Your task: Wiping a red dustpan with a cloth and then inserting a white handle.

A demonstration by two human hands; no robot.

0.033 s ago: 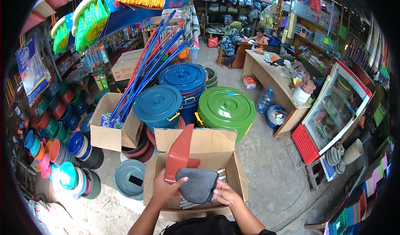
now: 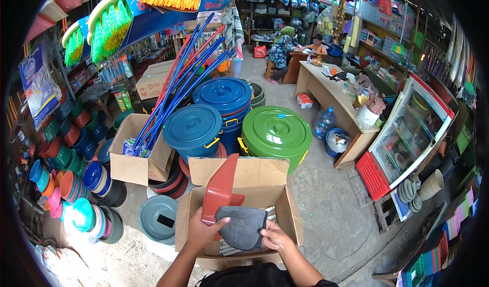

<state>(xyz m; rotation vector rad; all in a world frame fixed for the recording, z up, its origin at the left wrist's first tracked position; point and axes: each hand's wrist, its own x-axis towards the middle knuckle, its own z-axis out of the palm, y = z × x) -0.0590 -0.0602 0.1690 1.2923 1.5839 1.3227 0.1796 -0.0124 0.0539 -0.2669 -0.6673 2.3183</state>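
Above an open cardboard box (image 2: 296, 226) I hold two plastic dustpans. The red dustpan (image 2: 216, 193) stands up steeply on the left, its lower end in my left hand (image 2: 205, 229). My left thumb also lies over the left edge of the dark grey dustpan (image 2: 243, 227), which overlaps the red one. My right hand (image 2: 275, 235) pinches the grey one at its right edge, thumb on top and fingers partly hidden beneath. Several pale sticks (image 2: 230, 249) lie in the box under the dustpans.
Beyond the box stand lidded tubs, a green one (image 2: 276, 132) and a blue one (image 2: 192, 125). Another carton (image 2: 133, 164) holds blue and red poles. A grey basin (image 2: 153, 210) sits at left. Two people (image 2: 280, 55) are at a far desk; a glass cabinet (image 2: 412, 129) leans at right.
My right fingers have shifted slightly along the grey dustpan's right edge, and that dustpan has tilted a little. My left hand keeps its hold on the red one.
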